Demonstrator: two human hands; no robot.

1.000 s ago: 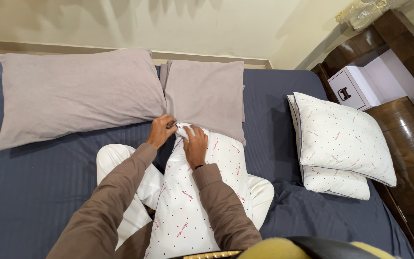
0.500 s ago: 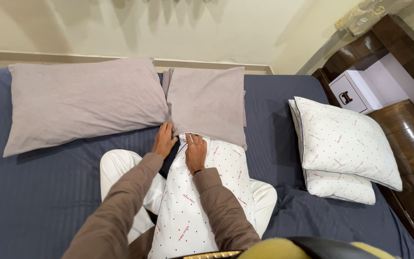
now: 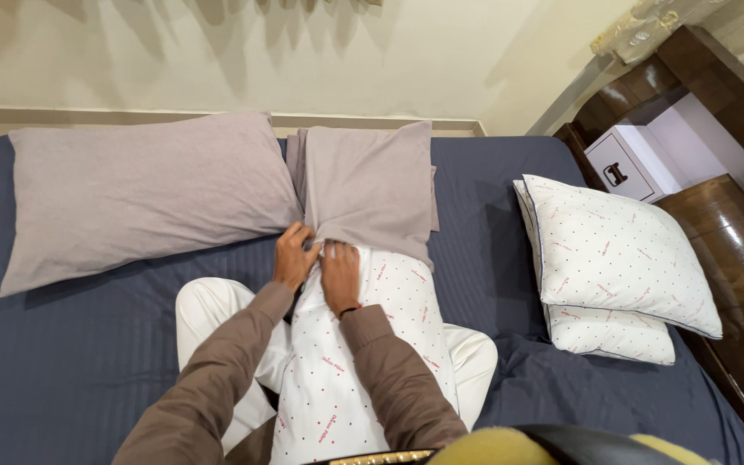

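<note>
- The left hand curls its fingers around the open hem of a mauve-grey pillowcase, a soft matte woven cloth that lies flat and slack on the bed, pinching the edge just beside the other hand.
- The right hand presses palm-down on the top corner of a white pillow, its fingertips at the hem; whether they pinch the cloth or only push the pillow is hard to tell from this angle.
- That pillow is plump and oblong, smooth cotton dotted with small dark specks and short red print, lying lengthwise over the person's lap with its far end tucked just inside the pillowcase mouth.
- Both forearms wear brown, softly creased sleeves; the crossed legs beneath are in off-white trousers.
- A dark navy bedsheet with a faint woven stripe covers the mattress and wrinkles near the right knee.
- A long, filled pillow in the same mauve-grey fabric lies left of the slack case, touching it.
- Two square white dotted cushions, piped in dark cord, are stacked at the right edge.
- Beyond them, a white box sits in glossy dark wooden furniture.
</note>
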